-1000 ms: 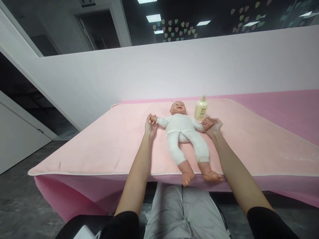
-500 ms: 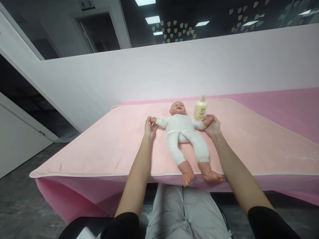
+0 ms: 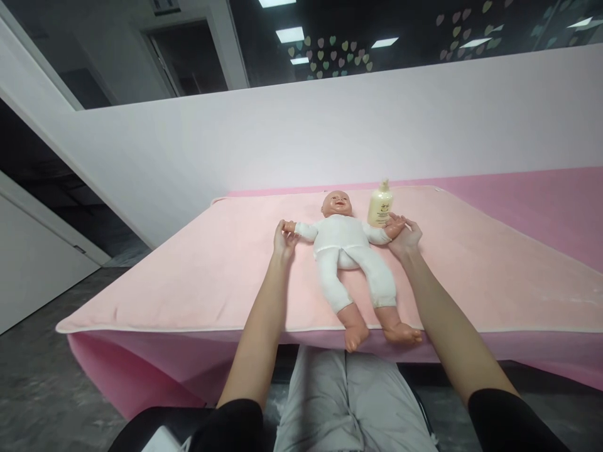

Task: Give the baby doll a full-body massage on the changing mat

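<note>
Baby doll in a white cloth suit, with a glossy, plastic-looking head, hands and feet, lies face up on a pale pink blanket with white hem. Head points to the white wall; feet reach just past the blanket's near edge. Person's left hand pinches the doll's small hand on that side between thumb and fingers. Right hand is curled under and around the other doll hand, whose fingers show above; how firm that hold is, can't tell. Both doll arms are out sideways, torso flat. Pale yellow pump bottle with dark print stands upright near the doll's head, just behind the right hand. Handling, by judgement: suit probably covers a soft, padded body, so torso and limbs likely give and flop; hands, feet and head look stiff and smooth, maybe slippery. Weight unclear, probably moderate; not especially fragile, though wrist joins could be the weak spot. Best hold for the arms: around wrist or cuff, not fingertips alone. For the whole body: one palm under head and neck, other under the hips.
</note>
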